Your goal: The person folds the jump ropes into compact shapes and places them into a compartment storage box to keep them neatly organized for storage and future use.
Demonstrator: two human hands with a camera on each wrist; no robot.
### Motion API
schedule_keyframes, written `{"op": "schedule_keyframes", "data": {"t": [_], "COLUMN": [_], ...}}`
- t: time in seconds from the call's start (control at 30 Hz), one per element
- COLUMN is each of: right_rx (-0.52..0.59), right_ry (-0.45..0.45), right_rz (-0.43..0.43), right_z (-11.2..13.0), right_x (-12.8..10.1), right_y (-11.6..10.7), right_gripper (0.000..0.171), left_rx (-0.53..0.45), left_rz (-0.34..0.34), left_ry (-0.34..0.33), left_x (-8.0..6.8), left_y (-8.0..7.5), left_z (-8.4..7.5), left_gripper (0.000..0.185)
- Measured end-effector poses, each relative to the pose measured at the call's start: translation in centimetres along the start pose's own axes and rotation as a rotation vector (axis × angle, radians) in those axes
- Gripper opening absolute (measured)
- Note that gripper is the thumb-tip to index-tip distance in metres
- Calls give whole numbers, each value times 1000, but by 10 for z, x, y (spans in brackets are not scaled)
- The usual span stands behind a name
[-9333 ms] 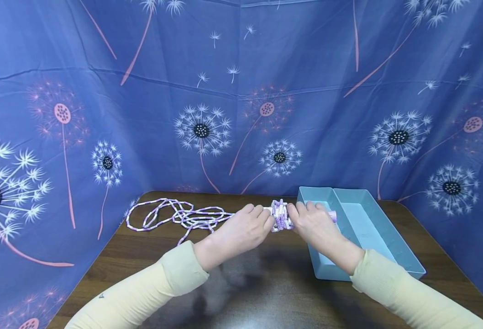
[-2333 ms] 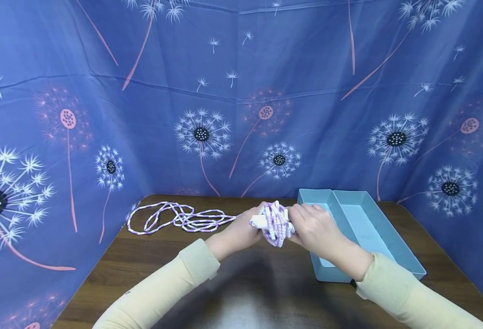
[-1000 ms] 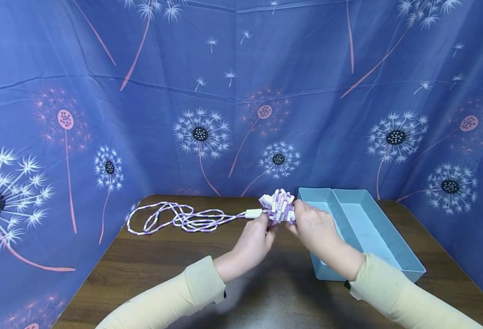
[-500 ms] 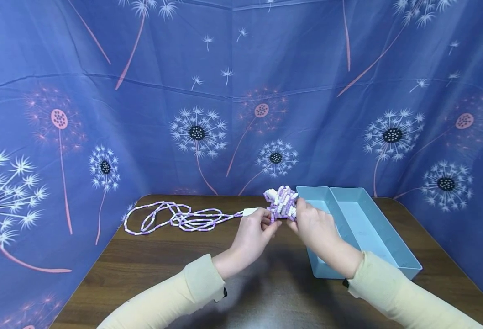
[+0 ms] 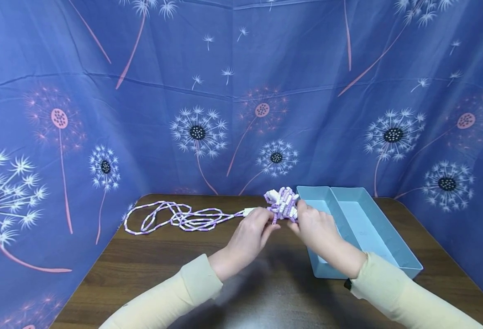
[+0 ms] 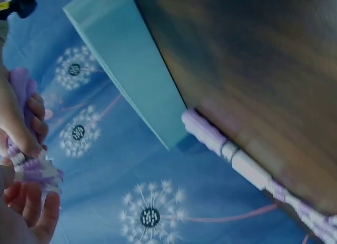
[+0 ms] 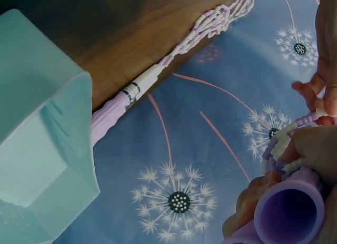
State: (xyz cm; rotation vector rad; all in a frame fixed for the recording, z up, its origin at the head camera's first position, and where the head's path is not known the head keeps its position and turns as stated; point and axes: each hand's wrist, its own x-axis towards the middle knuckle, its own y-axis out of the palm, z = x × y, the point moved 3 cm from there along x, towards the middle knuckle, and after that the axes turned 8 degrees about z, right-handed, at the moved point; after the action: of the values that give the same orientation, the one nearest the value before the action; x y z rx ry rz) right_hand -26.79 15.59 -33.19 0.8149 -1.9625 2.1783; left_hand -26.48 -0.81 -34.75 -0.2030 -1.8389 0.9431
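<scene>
Where the dark wood-grain worktop meets the blue dandelion-print cloth at its far left, the loose part of a beaded skipping rope lies in slack loops, made of short purple and white tube beads threaded end to end. It runs rightward in a nearly straight line to a smooth handle lying flat on the wood; the wrist views show that handle as white near the beads and ribbed lilac toward its free end.

Next comes the left hand, its pale yellow sleeve reaching in from the lower left. Its fingers are bent and closed on the strand just beside the wound bundle, pinching the beads.

That bundle is a lumpy, knobbly coil of the same beads wrapped round the second handle, held up off the wood between both hands, near the tray's left corner. The right hand grips it from the right, fingers curled round the coil; the right wrist view shows the hollow lilac end of that handle poking out of the grasp.

Furthest right sits a light blue plastic tray, rectangular, smooth-walled, with a divider forming two long compartments.
</scene>
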Motion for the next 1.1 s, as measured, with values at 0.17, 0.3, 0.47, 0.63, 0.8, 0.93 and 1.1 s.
{"op": "schedule_keyframes", "data": {"t": [0.17,0.3,0.47,0.63,0.8,0.93,1.1], "right_rx": [11,22,30,32,25,30,28], "right_ry": [-13,-21,-31,-59,-93,-105,-115], "right_rz": [17,40,66,57,54,70,78], "right_z": [0,-1,-2,-2,0,0,1], "right_x": [0,0,0,-1,0,-1,-3], "right_y": [-1,-2,0,0,-3,-3,-1], "right_gripper": [36,33,32,30,30,29,28], "left_rx": [116,106,87,65,42,18,2], "left_rz": [-49,-63,-36,-15,-9,10,29], "left_ry": [149,196,198,184,189,188,173], "left_x": [2,6,9,10,12,12,11], "left_y": [-6,-11,-14,-16,-18,-19,-17], "left_z": [4,6,6,7,9,9,8], "left_gripper": [20,30,44,47,46,43,39]}}
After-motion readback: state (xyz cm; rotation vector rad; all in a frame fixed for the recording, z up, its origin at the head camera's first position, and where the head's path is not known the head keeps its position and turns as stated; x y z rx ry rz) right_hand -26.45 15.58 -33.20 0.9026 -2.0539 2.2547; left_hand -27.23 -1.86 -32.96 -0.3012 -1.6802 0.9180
